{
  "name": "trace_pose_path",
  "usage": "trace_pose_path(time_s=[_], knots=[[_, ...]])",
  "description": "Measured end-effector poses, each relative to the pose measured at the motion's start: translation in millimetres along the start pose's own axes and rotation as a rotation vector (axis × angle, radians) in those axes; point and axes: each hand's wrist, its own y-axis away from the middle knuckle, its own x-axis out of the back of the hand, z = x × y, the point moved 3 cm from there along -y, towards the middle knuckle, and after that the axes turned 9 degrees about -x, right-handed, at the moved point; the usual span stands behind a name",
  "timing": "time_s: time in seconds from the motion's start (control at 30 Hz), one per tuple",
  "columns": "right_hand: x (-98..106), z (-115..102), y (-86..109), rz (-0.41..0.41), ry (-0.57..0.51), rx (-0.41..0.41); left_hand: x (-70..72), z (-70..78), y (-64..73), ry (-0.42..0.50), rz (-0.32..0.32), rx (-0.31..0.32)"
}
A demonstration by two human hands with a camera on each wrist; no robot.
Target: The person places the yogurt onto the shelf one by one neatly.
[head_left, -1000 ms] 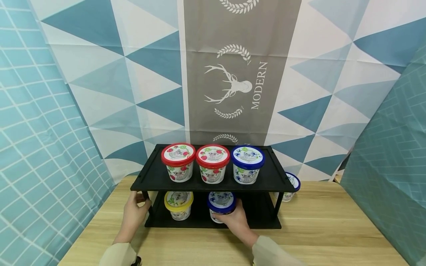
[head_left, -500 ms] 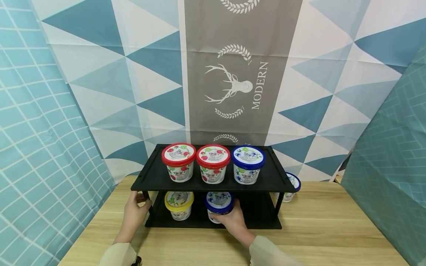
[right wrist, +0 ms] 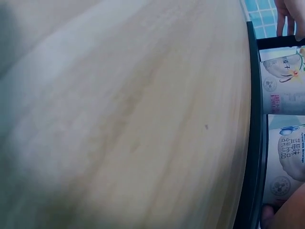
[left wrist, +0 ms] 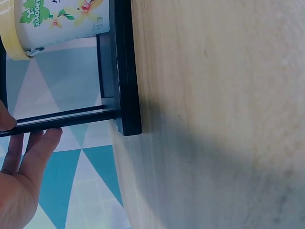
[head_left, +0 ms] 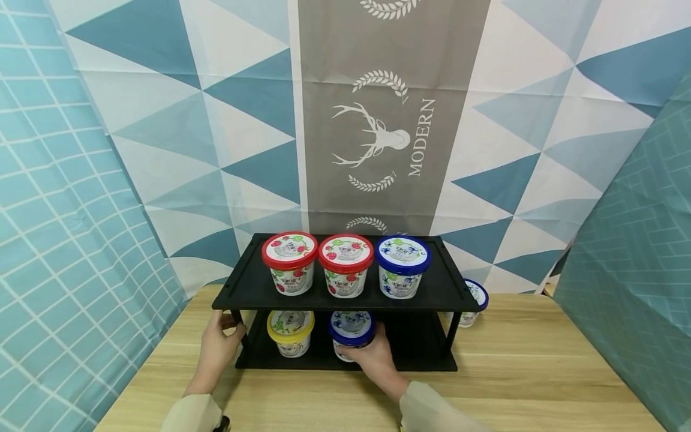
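Observation:
My right hand (head_left: 378,359) grips a white tub with a blue lid (head_left: 352,327) on the lower shelf of a black two-tier rack (head_left: 251,282). Blueberry pictures decorate that lid. To its left, a yellow-lidded tub (head_left: 290,327) stands upright on the same shelf, a small gap between them. At the rack's left front post (left wrist: 71,118), my left hand (head_left: 218,345) holds on, thumb on one side and fingers on the other in the left wrist view. In the right wrist view, the right hand (right wrist: 288,212) shows only partly beside the blue-lidded tub's printed side.
On the upper shelf stand two red-lidded tubs (head_left: 345,265) and a blue-lidded one (head_left: 402,267) in a row. Another blue-lidded tub (head_left: 475,300) stands on the wooden table (head_left: 540,360), partly hidden behind the rack's right side. Patterned cloth (head_left: 378,138) hangs behind.
My right hand has shifted the blue-lidded tub leftward along the lower shelf, closer to the yellow-lidded tub. The left hand stays on the post.

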Motion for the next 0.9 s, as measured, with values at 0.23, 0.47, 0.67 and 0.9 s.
trace_pose_path(time_s=[0.23,0.47,0.67,0.9], knots=[[-3,-2,0.3,-0.009,-0.025,0.007,-0.3,-1.0,-1.2,-0.002,0.008,0.002],[-6,-4,0.2,-0.005,-0.027,0.013,-0.3,-1.5,-0.9,0.011,-0.013,0.020],[-10,-3,-3.0,-0.009,-0.023,0.027,-0.3,-2.4,-1.5,0.017,-0.016,0.029],[-14,-4,-1.6,-0.014,-0.013,0.028,0.1,-3.2,-0.9,0.013,-0.035,0.042]])
